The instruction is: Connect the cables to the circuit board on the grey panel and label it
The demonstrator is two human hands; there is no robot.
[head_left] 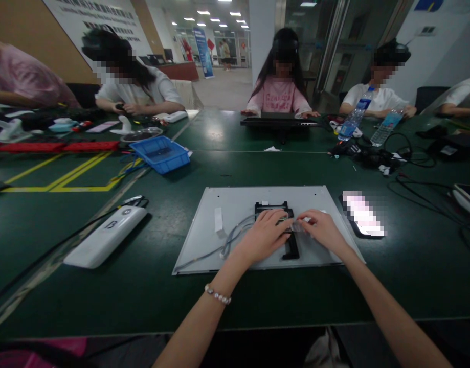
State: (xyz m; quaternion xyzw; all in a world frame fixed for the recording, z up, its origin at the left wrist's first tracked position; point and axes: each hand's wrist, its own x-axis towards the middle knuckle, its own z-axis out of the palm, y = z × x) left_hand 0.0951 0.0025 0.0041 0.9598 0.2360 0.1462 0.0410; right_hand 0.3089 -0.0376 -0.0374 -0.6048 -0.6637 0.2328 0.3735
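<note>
A pale flat panel (pixel 198 230) lies on the green table, with a black bracket (pixel 291 248) on its middle. My left hand (pixel 267 232) rests palm down over the bracket's upper part, fingers spread and hiding some of it. Just right of it, my right hand (pixel 321 230) pinches the end of a small clear, whitish strip (pixel 296 225) that reaches to my left fingertips. Grey cables (pixel 230 237) run from the bracket to the panel's lower left corner. A white paper strip (pixel 218 220) sits on the panel's left part.
A white power bank (pixel 108 235) with a cable lies left of the panel, a lit phone (pixel 363 214) right of it. Further back are a blue tray (pixel 161 153), plastic bottles (pixel 353 115) and black cables (pixel 373 156). Several people sit across the table (pixel 227 133).
</note>
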